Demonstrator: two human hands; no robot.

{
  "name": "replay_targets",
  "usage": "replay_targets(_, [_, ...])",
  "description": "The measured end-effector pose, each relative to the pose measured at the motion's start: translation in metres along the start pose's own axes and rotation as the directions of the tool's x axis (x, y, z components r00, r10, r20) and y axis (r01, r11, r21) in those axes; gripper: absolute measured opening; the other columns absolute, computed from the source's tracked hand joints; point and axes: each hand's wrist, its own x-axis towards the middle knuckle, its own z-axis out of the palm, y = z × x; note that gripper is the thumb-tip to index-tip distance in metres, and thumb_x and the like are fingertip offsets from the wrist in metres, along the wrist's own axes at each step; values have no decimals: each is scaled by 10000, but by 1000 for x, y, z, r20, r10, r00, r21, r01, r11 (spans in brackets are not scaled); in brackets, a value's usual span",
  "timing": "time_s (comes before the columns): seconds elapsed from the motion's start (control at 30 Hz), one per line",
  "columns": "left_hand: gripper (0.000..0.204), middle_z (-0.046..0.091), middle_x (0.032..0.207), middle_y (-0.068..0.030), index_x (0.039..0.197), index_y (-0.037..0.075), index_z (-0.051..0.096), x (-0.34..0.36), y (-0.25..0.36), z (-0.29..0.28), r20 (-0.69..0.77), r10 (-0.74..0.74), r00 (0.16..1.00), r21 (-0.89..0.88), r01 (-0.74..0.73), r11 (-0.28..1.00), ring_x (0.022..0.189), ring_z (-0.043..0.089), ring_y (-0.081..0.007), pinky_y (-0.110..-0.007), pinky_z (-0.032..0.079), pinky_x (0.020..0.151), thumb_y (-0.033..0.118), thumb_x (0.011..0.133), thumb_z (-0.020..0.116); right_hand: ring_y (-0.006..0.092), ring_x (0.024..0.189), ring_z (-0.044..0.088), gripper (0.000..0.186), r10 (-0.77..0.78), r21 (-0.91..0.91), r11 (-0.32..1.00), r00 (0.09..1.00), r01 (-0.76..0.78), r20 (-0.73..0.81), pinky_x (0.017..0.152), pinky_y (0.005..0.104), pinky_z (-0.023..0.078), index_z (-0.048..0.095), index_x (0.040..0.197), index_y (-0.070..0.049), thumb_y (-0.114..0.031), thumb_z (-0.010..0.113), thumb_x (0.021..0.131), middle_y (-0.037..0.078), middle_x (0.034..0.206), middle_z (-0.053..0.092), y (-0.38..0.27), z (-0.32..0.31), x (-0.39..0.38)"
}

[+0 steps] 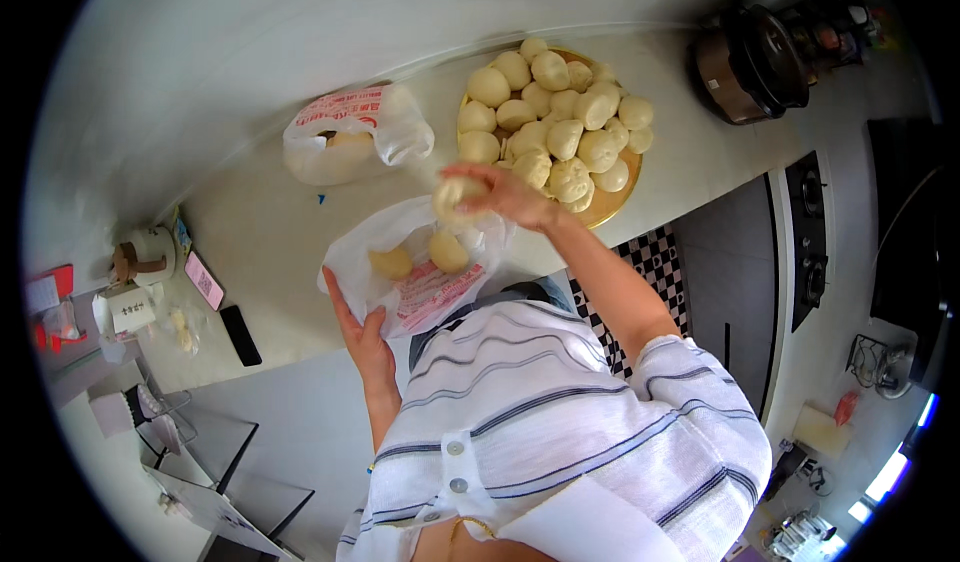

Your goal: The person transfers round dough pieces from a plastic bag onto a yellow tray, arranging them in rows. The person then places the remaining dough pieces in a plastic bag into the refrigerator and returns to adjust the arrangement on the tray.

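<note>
The head view shows the right hand point(495, 197) with its fingers and thumb clamped around a pale bun point(456, 200), slightly blurred, above the upper part of an opened plastic bag point(348, 257). Two more buns point(448, 251) lie in this bag. At its lower left edge is the left hand point(370, 350), thumb and forefinger spread apart and touching the plastic; whether the other fingers grip it, I cannot tell. Just beyond the right hand, a round golden tray point(627, 194) bears a heaped pile of buns point(563, 139). A second bag point(330, 157), with red print, sits near the wall on the pale counter point(265, 242). A dark phone point(240, 336) lies to the left; a brown-and-black cooker point(728, 74) stands beyond the tray, and a black hob point(808, 242) lies farther right.
</note>
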Motion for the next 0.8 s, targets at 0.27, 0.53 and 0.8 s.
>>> replay_targets(0.27, [929, 194, 1624, -110, 1570, 104, 248, -3, 0, 4, -16, 5, 1000, 80, -4, 997, 1489, 193, -258, -357, 149, 1194, -85, 688, 474, 345, 1227, 501, 471, -213, -975, -37, 955, -219, -206, 1049, 465, 377, 607, 1281, -156, -243, 728, 835, 114, 1350, 543, -5, -96, 67])
replay_targets(0.53, [915, 196, 1608, -139, 1568, 112, 245, -11, 7, 7, -61, 4, 998, 97, 2, 995, 1470, 219, -297, -400, 167, 1199, -62, 699, 469, 369, 1252, 474, 371, -844, -872, 481, 223, -87, -487, 1068, 474, 359, 650, 1219, -110, -250, 682, 877, 139, 1365, 548, -19, -168, -3])
replay_targets(0.8, [926, 193, 1607, -137, 1566, 119, 253, -13, 10, 20, -91, -15, 996, 136, 27, 990, 1460, 233, -309, -424, 177, 1199, -43, 681, 469, 348, 1269, 494, 837, -203, -314, 782, 256, -539, -945, 1037, 432, 427, 400, 1443, -80, -517, 729, 811, 209, 1420, 450, 43, -248, -70])
